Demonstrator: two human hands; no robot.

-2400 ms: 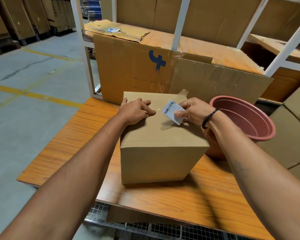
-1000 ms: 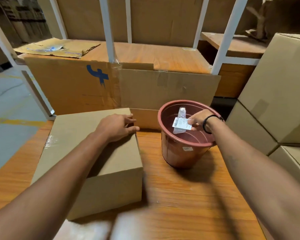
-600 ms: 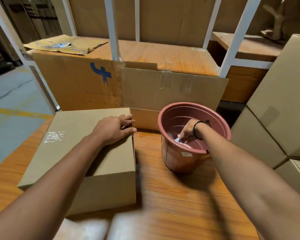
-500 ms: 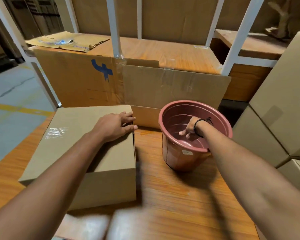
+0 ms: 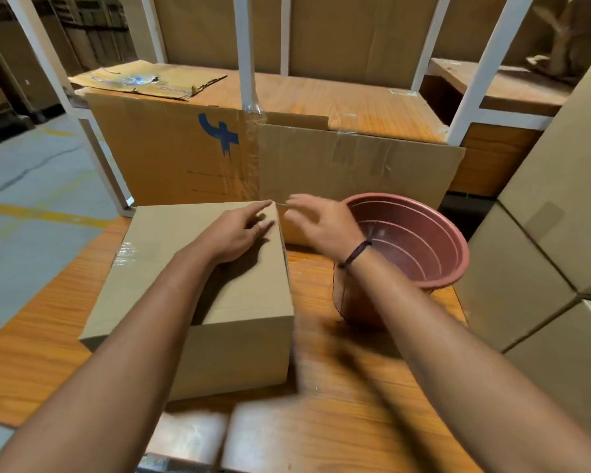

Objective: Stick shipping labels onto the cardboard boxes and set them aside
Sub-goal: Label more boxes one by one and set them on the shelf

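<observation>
Cardboard box on surface; left hand flat on top, fingers relaxed. Right hand empty, fingers spread, at far corner. Risks: no label visible on top; right forearm may tip flowerpot.

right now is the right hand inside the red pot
No, the right hand hovers open and empty to the left of the pot, near the far corner of the cardboard box.

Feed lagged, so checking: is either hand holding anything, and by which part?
Nothing is held. The left hand rests on the cardboard box top, near its far right corner; the right hand hovers open beside the plastic pot.
</observation>
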